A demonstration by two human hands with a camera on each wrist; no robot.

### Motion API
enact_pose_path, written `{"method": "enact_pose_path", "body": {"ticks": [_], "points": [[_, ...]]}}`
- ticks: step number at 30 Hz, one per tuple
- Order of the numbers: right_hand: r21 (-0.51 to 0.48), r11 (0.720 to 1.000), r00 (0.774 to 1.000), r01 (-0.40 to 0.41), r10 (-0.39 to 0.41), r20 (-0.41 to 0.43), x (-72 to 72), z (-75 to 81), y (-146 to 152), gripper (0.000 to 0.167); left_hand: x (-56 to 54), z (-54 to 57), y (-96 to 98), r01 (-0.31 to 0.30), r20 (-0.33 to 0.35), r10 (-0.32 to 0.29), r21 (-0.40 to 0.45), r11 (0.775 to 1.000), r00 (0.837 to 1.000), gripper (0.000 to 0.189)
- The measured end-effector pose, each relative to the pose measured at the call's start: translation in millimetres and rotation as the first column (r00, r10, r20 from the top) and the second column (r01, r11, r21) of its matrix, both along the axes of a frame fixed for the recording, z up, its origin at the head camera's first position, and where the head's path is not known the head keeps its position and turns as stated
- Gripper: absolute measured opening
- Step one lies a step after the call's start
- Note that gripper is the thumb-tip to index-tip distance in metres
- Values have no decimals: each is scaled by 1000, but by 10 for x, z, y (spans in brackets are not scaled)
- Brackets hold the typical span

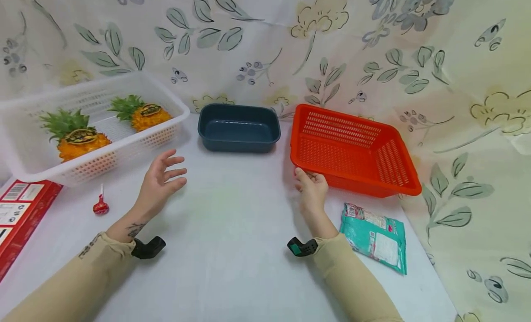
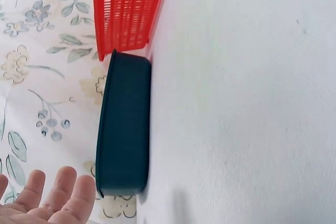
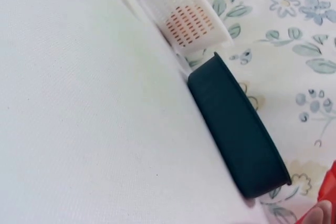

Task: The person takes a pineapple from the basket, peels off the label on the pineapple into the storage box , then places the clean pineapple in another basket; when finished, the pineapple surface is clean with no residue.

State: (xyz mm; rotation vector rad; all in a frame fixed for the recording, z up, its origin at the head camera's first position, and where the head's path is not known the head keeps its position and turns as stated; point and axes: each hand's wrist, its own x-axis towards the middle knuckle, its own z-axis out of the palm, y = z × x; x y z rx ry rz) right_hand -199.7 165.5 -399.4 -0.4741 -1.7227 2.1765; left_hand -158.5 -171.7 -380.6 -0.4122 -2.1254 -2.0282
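Observation:
The red plastic basket (image 1: 340, 151) is at the back right. My right hand (image 1: 312, 190) grips its rim at the near left corner, thumb on top and fingers curled under. At the bottom right of the right wrist view, a finger (image 3: 318, 214) shows against the red rim. My left hand (image 1: 159, 181) hovers over the table's left side, fingers spread and slightly bent, holding nothing. It is in front of the white basket (image 1: 137, 140), which contains two pineapples (image 1: 83, 142). Between both baskets is a dark blue-green bin (image 1: 239, 144), with nothing inside.
A red-wrapped lollipop (image 1: 101, 206) lies on the white table (image 1: 215, 248) left of my left hand. A red box (image 1: 25, 211) is at the left edge. Right of my right forearm lies a teal packet (image 1: 373, 236). Floral cloth (image 1: 265, 45) hangs behind.

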Motion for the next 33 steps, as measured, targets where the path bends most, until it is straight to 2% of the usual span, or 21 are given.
{"method": "enact_pose_path", "body": {"ticks": [3,8,11,14,17,20,24,30,33], "points": [[-8,1000,1000,19,-18,11,-2,-6,-1,21,3,17,-52,14,5,-14,12,1000,1000,58],[-61,995,997,73,-71,41,14,-7,47,22,-22,94,-103,-21,27,22,-57,998,999,54],[-99,989,993,108,-103,55,13,0,73,20,-60,195,-143,-60,20,63,-131,990,998,53],[-122,985,990,121,-112,86,14,16,87,20,-120,359,-204,-95,17,101,-209,973,995,54],[-140,983,989,118,-103,107,14,38,86,21,-187,573,-293,-131,41,151,-316,940,988,59],[-167,979,988,116,-97,117,6,51,76,20,-250,803,-406,-174,55,218,-428,887,974,65],[-186,974,986,130,-108,123,-1,62,52,19,-333,1061,-576,-215,48,275,-503,837,960,69],[-173,975,985,136,-115,127,-8,69,-3,16,-486,1350,-850,-276,28,357,-580,766,934,74],[-176,977,987,123,-102,127,-18,75,-48,16,-573,1462,-1000,-312,16,412,-626,715,911,79]]}}
